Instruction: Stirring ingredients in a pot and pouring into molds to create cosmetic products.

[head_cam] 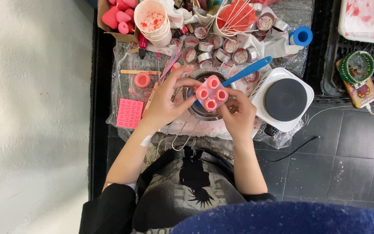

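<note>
While held, pink mould [211,92] between left hand [166,100], right hand [238,113]

one pink mould [211,92] with four cavities, one hotplate [285,99], two hands.

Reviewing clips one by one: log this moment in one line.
left hand: grips pink four-cavity mold | right hand: grips same mold | below: metal bowl | right: hot plate
</note>
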